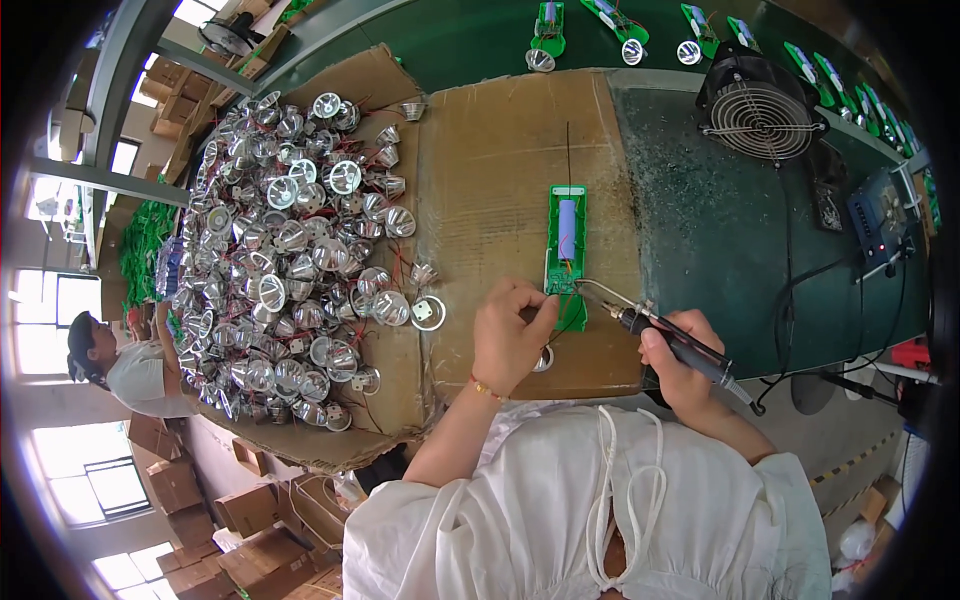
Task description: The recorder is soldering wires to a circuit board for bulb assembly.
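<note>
A narrow green circuit board (566, 240) with a blue cylindrical cell lies on a brown cardboard sheet (500, 160). My left hand (510, 335) pinches thin wires at the board's near end, with a small silver reflector (543, 359) just beneath it. My right hand (685, 365) grips a black soldering iron (672, 340), and its metal tip touches the board's near end beside my left fingers.
A big heap of silver reflector cups with wires (285, 250) covers the cardboard at left. A black fan (757, 105) stands at the back right, a blue control box (880, 215) further right. More green boards (620, 20) lie along the far edge. Another person (125, 365) sits at left.
</note>
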### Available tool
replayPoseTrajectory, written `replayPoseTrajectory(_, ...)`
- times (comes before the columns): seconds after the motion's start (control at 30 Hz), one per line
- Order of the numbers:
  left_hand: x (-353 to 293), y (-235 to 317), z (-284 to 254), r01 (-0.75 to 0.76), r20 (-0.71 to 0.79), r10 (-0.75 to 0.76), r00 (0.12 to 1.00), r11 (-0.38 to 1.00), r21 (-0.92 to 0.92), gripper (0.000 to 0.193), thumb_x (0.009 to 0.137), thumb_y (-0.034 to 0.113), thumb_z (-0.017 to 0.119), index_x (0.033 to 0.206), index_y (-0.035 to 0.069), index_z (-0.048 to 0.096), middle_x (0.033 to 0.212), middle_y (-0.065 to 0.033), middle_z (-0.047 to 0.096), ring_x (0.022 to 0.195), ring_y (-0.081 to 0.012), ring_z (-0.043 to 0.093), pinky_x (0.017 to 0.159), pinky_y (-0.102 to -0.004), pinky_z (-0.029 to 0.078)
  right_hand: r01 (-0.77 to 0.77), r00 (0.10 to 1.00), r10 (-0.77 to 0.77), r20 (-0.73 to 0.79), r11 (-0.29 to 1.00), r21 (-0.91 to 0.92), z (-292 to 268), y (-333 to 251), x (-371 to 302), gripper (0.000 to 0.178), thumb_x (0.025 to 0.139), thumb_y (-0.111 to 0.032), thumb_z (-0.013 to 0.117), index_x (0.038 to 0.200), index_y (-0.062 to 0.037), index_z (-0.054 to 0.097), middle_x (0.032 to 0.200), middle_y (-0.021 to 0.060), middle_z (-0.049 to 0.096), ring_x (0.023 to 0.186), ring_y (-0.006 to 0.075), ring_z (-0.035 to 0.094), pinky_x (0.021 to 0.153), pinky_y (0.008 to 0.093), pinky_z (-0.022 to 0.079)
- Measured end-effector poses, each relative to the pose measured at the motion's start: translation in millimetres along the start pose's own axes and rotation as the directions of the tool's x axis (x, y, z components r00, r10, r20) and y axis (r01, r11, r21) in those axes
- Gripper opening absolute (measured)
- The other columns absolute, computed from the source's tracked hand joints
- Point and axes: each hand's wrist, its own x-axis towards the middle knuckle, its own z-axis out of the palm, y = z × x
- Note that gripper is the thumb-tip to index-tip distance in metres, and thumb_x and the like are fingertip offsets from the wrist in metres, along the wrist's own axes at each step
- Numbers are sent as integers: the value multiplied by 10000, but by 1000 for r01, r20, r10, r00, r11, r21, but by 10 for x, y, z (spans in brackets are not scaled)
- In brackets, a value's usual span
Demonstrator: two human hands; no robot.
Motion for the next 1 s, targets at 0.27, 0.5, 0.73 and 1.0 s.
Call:
replayPoseTrajectory(0.27,46,21,-44,56,73,-54,996,998,-23,155,755,134,649,680,1,624,706,-94,551,569,-199,522,507,-298,407,10,1000,-10,-19,1000,-13,70,89,25,141,778,-60,645,789,7,522,607,36,580,516,57,519,473,212,410)
replayPoseTrajectory(0.5,92,14,-63,34,122,-34,992,999,-1,163,745,145,655,669,5,622,687,-83,536,565,-198,515,509,-306,399,-60,997,64,-53,996,71,140,92,61,151,768,-68,658,779,2,525,585,20,564,502,47,500,466,204,397)
replayPoseTrajectory(0.73,75,-16,-15,91,103,-89,991,996,-19,200,760,170,643,645,9,611,685,-88,530,561,-225,516,504,-323,391,-155,987,159,-25,980,128,147,1,83,154,800,-93,626,786,-4,501,595,54,565,499,71,518,458,200,418)
replayPoseTrajectory(1.0,87,30,-29,186,139,-181,974,982,-26,216,774,182,636,643,12,612,700,-91,542,541,-222,515,495,-320,389,-133,988,143,-57,980,148,119,-15,61,139,821,-87,596,819,1,487,615,83,567,497,93,532,462,208,442)
